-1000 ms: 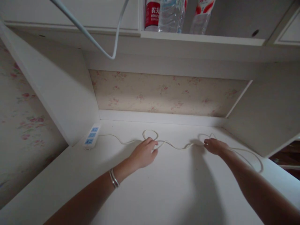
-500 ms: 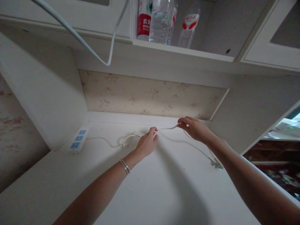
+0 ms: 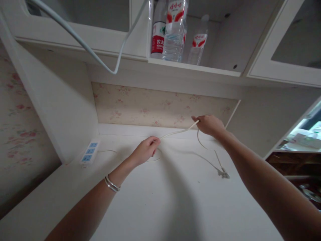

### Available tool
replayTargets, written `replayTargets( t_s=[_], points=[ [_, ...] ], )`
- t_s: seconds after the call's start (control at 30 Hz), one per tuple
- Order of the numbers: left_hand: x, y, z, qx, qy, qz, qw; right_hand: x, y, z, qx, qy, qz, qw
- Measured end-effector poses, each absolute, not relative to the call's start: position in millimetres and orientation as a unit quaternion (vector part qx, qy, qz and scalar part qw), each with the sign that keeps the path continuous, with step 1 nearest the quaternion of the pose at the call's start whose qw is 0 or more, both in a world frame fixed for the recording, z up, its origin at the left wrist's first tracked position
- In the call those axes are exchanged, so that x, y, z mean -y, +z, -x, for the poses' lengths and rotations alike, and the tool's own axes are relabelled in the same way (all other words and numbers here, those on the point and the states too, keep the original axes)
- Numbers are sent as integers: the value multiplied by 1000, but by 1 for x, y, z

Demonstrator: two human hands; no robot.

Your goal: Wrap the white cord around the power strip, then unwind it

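Observation:
A white power cord (image 3: 179, 132) runs between my two hands, lifted off the white counter. My left hand (image 3: 146, 149) is closed, pinching the cord near the middle of the counter. Higher and to the right, my right hand (image 3: 209, 124) is closed around the cord in front of the wallpapered panel. From there the cord hangs down to its plug (image 3: 223, 173), which lies on the counter at the right. Under my left hand a loop of the cord shows partly. At the left, the cord joins a white power strip (image 3: 89, 152) with blue sockets.
An open cabinet shelf (image 3: 193, 68) overhead holds several plastic bottles (image 3: 173, 40). A pale cable (image 3: 82, 43) hangs low at the upper left. The white counter (image 3: 150, 207) has side panels at left and right.
My left hand has moved left along the cord. My right hand has risen slightly, and the cord between them is longer and straighter. The view has tilted up a little.

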State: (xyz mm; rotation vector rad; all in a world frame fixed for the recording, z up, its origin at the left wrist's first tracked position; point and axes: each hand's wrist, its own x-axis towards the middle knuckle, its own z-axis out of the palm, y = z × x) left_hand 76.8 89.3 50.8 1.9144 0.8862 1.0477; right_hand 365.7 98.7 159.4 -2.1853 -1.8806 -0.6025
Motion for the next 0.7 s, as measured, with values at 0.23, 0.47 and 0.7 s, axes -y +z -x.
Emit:
replayTargets(
  t_s=[0.23, 0.47, 0.7],
  points=[
    [-104, 15, -66, -420, 436, -723, 333, -106, 187, -352, 607, -142, 770, 136],
    [-119, 22, -73, -463, 506, -636, 354, -95, 196, -336, 648, 96, 724, 215],
    [-93, 35, -94, -474, 436, -733, 218, -86, 187, -320, 577, 323, 603, 446]
  ],
)
